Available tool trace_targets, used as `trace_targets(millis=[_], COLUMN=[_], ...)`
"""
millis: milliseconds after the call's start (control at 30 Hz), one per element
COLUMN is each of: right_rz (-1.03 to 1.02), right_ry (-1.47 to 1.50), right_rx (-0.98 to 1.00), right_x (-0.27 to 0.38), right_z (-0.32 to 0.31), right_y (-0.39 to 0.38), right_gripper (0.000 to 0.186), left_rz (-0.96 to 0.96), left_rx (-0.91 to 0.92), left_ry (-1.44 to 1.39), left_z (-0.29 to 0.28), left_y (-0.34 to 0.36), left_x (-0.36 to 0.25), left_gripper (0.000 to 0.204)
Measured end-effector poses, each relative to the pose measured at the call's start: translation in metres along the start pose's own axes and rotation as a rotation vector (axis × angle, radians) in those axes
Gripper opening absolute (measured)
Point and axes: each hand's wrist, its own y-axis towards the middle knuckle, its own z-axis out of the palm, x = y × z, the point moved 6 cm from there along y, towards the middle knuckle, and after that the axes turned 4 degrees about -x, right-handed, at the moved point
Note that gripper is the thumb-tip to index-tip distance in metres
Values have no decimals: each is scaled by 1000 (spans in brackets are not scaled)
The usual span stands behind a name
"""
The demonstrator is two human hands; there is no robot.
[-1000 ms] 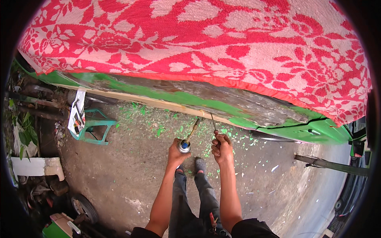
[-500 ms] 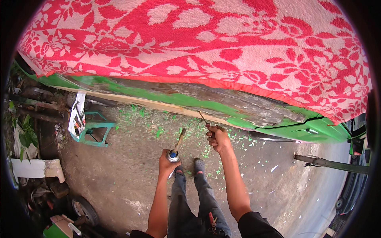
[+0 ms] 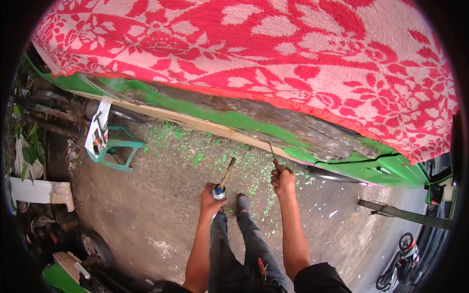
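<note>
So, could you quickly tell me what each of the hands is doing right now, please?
Left hand: closed around a small blowtorch.
Right hand: closed on a thin scraper, tip at the green panel.

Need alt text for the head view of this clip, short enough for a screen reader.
Seen from above, a person's right hand presses a thin scraper against a green vehicle body with patches of paint stripped off, while the left hand holds a small gas torch. A red and pink floral cloth covers the vehicle, and green paint flakes litter the ground.

White printed package (image 3: 96, 131) on green stool (image 3: 119, 151)
</note>
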Motion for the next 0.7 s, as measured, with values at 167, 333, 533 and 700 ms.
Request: trace_targets(millis=[167,333,533,700], right_rz=[43,13,3,33], right_ry=[29,-8,-169,-149], right_rx=[73,-41,54,169], right_x=[-4,-18,-43,-56], right_z=[26,75,77,95], right_y=[-5,-11,-16,-12], right_gripper=[11,14,12,14], left_rz=[64,-23,-97,-82], left_rx=[-5,12,-43,-46], left_ry=[14,-10,40,-20], left_z=[6,-5,-46,-56], left_y=[1,-8,-21,-18], left_x=[11,35,63,77], left_gripper=[52,53,56,54])
